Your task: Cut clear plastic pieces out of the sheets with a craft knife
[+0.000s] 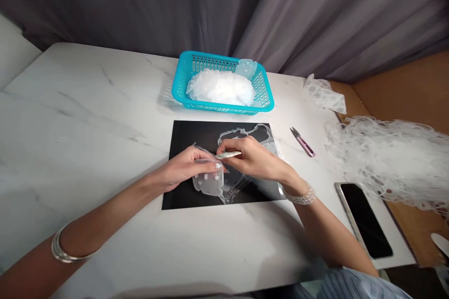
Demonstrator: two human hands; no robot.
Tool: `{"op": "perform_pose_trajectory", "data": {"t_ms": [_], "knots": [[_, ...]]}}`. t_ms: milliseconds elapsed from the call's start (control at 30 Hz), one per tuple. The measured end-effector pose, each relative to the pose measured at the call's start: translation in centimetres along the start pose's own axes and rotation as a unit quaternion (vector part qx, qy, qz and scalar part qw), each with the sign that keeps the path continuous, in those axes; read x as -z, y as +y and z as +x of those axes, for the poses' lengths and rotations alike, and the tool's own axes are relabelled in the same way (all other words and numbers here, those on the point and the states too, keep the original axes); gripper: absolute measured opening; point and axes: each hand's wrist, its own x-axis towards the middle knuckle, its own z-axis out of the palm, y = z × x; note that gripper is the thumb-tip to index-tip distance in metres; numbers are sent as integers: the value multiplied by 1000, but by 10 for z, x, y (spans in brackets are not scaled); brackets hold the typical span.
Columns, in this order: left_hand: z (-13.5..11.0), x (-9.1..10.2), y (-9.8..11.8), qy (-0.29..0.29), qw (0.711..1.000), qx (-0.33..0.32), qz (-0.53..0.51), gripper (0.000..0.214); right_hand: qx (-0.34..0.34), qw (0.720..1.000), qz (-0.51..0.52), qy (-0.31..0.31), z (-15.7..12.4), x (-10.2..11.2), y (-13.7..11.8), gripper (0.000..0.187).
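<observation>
Over a black mat (pixel 185 135) my left hand (pixel 185 168) pinches a translucent plastic piece (pixel 208 182) with small holes, fingers closed on its top edge. My right hand (pixel 252 159) is closed on a thin pale tool (pixel 229 154) whose tip meets the piece beside my left fingertips. A clear plastic strip with cut-out outlines (pixel 261 133) trails from the piece across the mat behind my right hand.
A turquoise basket (pixel 182 79) full of translucent plastic pieces stands behind the mat. Purple thread snips (pixel 303 142) lie right of the mat. A phone (pixel 365 219) lies at the right front. Heaps of punched plastic scrap (pixel 389 159) cover the table's right edge.
</observation>
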Motion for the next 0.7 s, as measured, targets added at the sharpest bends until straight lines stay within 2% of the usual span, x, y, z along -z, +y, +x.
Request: {"op": "perform_pose_trajectory", "data": {"t_ms": [200, 300, 400, 500, 567, 633, 700], "knots": [[0, 1, 3, 36, 994, 21, -97, 31, -22, 999, -9, 31, -4, -2, 3, 14], [0, 0, 3, 31, 996, 11, -82, 33, -27, 999, -1, 22, -6, -2, 0, 13], [0, 0, 3, 26, 998, -3, -50, 31, 4, 1000, -1, 8, -6, -2, -6, 13], [-6, -4, 7, 29, 998, -58, -12, 26, 34, 999, -22, -8, -6, -7, -6, 14], [-14, -9, 14, 7, 993, -121, 11, 22, 12, 998, -66, 3, -5, -12, 2, 15], [-24, -14, 24, -35, 981, -186, 32, 14, -34, 993, -108, 40, -4, -16, 14, 17], [-32, -20, 35, -47, 971, -229, 44, 11, -78, 985, -112, 108, -4, -17, 25, 19]]}}
